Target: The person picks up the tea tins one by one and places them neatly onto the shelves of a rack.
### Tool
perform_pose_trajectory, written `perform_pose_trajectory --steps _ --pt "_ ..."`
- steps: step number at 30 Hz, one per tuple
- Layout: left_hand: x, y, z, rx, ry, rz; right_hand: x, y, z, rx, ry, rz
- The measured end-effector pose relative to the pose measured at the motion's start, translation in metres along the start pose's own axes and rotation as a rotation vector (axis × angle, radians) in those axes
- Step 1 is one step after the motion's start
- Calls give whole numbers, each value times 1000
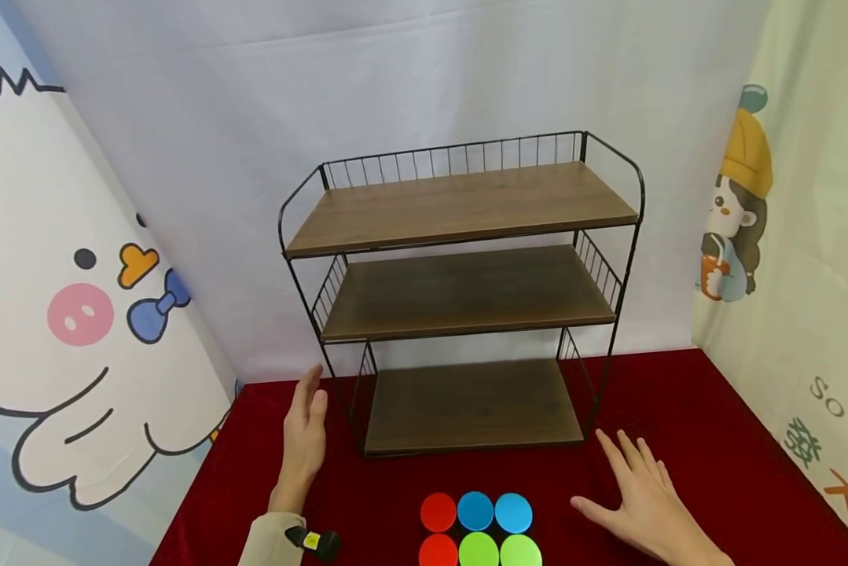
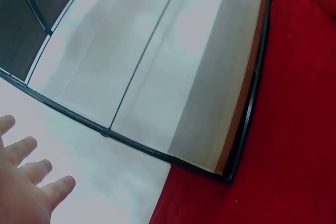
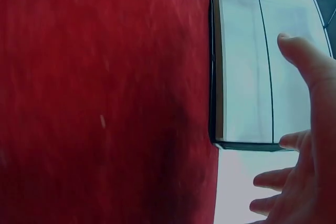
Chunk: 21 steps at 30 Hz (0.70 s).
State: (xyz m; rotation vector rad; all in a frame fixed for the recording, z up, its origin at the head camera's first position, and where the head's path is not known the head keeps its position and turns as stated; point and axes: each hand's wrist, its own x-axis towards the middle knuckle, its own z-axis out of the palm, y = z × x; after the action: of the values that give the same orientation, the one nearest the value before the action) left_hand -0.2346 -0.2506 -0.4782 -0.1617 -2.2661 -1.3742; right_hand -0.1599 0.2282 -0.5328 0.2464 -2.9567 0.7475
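My left hand (image 1: 305, 436) is held beside the lower left of a three-tier shelf rack (image 1: 480, 330), fingers extended and nothing in them. On the other side, my right hand (image 1: 639, 499) spreads its fingers near the rack's lower right corner, also holding nothing. The rack has brown wood-look boards and a black wire frame. In front of it stand round-topped pieces in two rows: a red one (image 1: 438, 512), a dark blue one (image 1: 475, 511) and a light blue one (image 1: 513, 513) behind, with another red one (image 1: 438, 550) and two green ones (image 1: 479, 549) nearer.
A dark red cloth (image 1: 664, 393) covers the table. Behind the rack hangs a white curtain (image 1: 431, 79). Printed cartoon sheets flank both sides, with a white chick (image 1: 56, 204) at left and a figure in a yellow hat (image 1: 735, 204) at right.
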Motion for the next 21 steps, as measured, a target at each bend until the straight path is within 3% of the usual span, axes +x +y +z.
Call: perform_pose_trajectory --steps 4,11,17,21 --pt "6 5 5 -47 17 -3 -2 -7 6 34 -22 18" --pt "14 14 7 -193 -13 -29 0 -19 14 65 -50 49" --pt "21 16 11 -190 2 -4 1 -26 17 92 -31 66" --pt "22 18 15 -186 -1 -3 1 -30 20 108 -63 81"
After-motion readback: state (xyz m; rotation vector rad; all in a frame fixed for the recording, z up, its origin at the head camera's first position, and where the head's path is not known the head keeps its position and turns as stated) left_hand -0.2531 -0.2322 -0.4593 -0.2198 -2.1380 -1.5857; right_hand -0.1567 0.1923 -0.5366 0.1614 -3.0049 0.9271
